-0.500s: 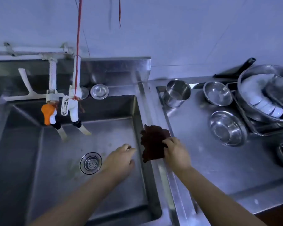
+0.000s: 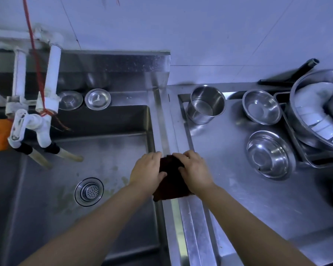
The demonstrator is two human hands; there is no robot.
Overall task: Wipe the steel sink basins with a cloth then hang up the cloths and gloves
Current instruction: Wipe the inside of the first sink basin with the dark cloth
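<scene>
Both hands on one dark cloth [image 2: 171, 185], draped over the steel rim [image 2: 166, 143] between the sink basin [image 2: 108, 150] and the draining board to the right of that rim. Left hand [image 2: 147, 169] on the basin side of the rim, fingers curled over the cloth's left edge, thumb pressed onto it. Right hand [image 2: 193, 171] on the far side of the rim, fingers bent over the cloth's upper right corner, gripping it. Probably held this way to fold or bunch the cloth into a pad before wiping; two-handed grip spreads it across the rim rather than letting it slide into the basin. Cloth directly under and between the hands, lower part hanging toward the viewer along the rim. Drain strainer [image 2: 88, 191] left of the rim, well apart from the cloth, with greenish smears near it on the basin floor, so wiping judged not finished. No gloves seen.
</scene>
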